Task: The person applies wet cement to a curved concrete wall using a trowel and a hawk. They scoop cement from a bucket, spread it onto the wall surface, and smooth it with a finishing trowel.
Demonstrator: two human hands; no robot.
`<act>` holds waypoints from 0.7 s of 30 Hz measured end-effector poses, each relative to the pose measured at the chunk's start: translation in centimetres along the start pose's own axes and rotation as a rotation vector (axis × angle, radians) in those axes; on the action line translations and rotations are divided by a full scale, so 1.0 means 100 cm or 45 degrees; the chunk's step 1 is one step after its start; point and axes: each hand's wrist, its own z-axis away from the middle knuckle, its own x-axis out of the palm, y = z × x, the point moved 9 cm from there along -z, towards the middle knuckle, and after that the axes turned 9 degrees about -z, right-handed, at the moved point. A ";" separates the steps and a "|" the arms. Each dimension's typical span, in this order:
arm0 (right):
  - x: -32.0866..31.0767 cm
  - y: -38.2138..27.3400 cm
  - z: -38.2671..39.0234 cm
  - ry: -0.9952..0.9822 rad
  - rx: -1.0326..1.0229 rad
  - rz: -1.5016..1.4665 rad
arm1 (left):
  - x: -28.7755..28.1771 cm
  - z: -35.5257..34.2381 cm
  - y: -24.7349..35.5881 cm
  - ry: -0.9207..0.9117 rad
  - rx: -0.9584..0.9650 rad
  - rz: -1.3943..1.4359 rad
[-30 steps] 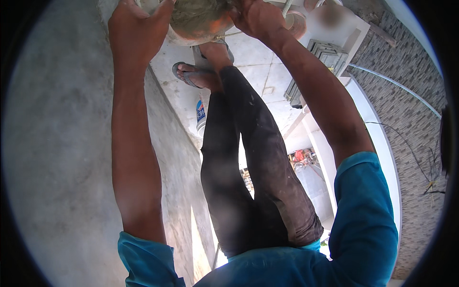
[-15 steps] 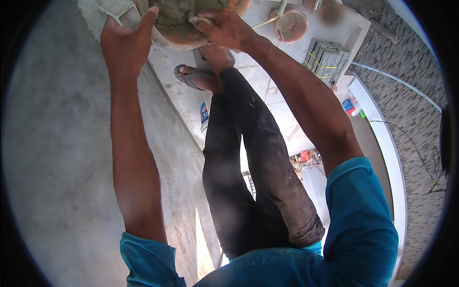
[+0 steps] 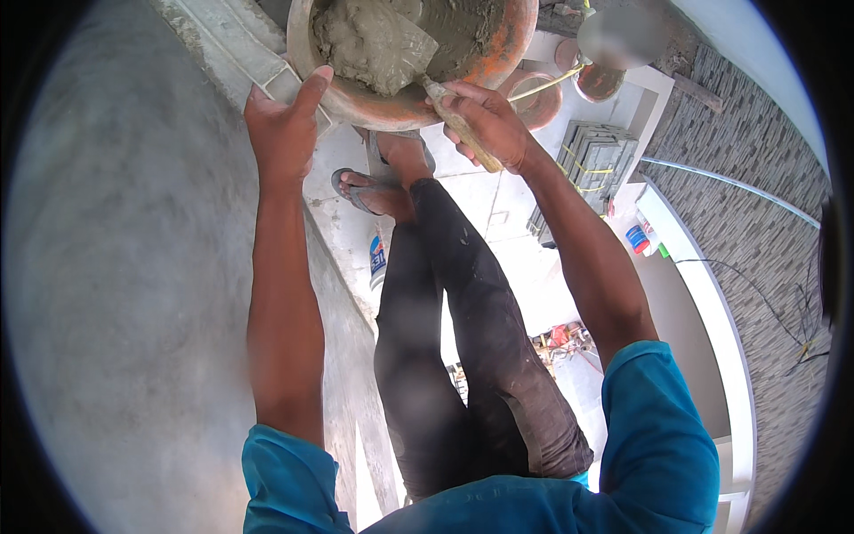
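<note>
item 1: round orange pan (image 3: 498,67), far centre, rim worn, half full of wet grey mortar (image 3: 374,40). our left hand (image 3: 285,133) lies open against its near-left rim, we judge to steady it. item 2: trowel (image 3: 418,67), our right hand (image 3: 489,125) clenched round its wooden handle, blade loaded with lumpy mortar. left: smooth grey plastered wall (image 3: 116,267).

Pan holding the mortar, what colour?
Orange pan, smeared with grey mortar; head view.
</note>
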 end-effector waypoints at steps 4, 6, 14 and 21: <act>-0.023 -0.020 0.015 0.057 -0.051 0.015 | 0.020 -0.030 -0.037 -0.042 -0.067 0.244; -0.032 -0.027 0.023 0.076 -0.075 0.055 | 0.022 -0.043 -0.060 0.005 -0.095 0.290; -0.039 -0.041 0.045 0.089 -0.131 -0.027 | 0.002 -0.041 -0.096 0.105 -0.346 0.251; -0.022 -0.052 0.070 0.033 -0.184 -0.060 | -0.026 -0.015 -0.089 0.392 -0.324 0.051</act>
